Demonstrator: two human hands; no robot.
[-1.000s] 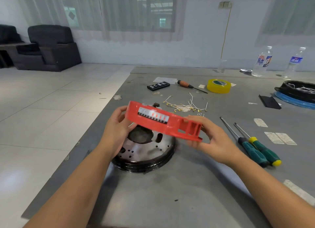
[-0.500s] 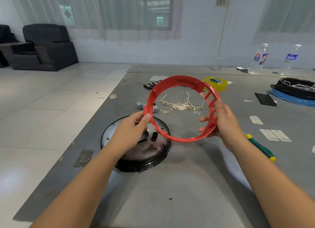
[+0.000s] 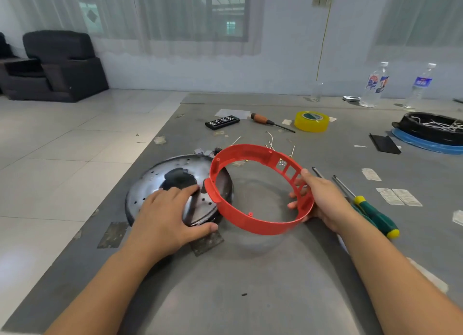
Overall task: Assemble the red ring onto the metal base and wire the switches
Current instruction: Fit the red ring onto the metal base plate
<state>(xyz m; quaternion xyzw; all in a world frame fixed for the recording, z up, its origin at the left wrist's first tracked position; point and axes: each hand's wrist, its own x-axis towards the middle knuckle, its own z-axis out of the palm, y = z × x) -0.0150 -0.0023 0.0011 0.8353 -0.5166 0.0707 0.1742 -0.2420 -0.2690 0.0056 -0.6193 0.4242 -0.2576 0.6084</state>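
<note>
I am noting my left hand [image 3: 167, 215] covering the near part of the metal base [image 3: 175, 181]. The red ring [image 3: 253, 224] is hiding part of the loose wire pieces [image 3: 271, 144]. The bottle labels [image 3: 374, 80] are too blurred to read.

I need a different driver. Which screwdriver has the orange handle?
The orange-handled screwdriver, far across the table beside the yellow tape roll; the green-handled screwdrivers lie by the right hand.
</note>
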